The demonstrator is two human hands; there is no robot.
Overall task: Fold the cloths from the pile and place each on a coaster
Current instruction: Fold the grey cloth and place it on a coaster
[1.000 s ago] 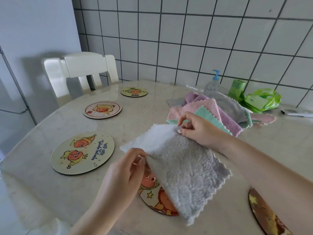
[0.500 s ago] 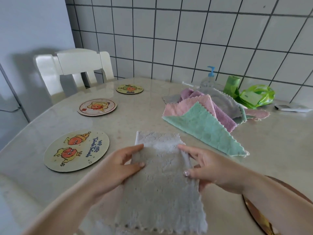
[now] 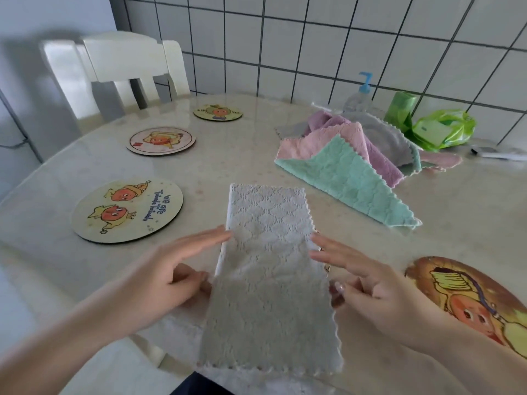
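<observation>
White tiled wall (image 3: 313, 47); white chair (image 3: 125, 69); marble table (image 3: 228, 155).

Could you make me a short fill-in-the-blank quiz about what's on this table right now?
1. The long folded cloth lying between the left hand and the right hand is ____ in colour.
2. The cloth on top at the front of the pile is ____.
3. The pump bottle by the tiled wall has a ____ top.
4. The seat behind the table is a white ____.

Answers: grey; green; blue; chair
</observation>
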